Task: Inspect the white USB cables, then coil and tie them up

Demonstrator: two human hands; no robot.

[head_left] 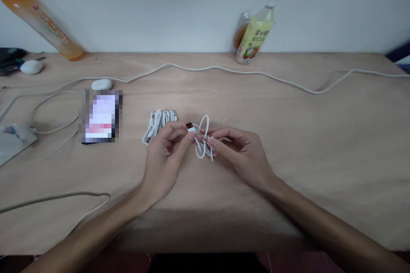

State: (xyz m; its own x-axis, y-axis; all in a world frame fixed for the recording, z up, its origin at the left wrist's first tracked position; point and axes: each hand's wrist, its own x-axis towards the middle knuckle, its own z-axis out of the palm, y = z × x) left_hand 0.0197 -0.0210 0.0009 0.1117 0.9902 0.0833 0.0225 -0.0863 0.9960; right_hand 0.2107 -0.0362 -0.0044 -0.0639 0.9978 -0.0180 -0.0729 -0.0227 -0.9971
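We hold a thin, smooth white cable (204,138), bent into rounded loops, over the pale brown, faintly grained table (320,149). The fingers of our left hand (163,162) are pinched together on it by its flat, boxy USB plug (190,127), orange inside; the fingers of our right hand (248,155) pinch it near a small connector, partly hidden. Just beyond our left hand lies a bundle of folded white cables (158,123). A slim, yellow-labelled bottle (258,34) stands at the back.
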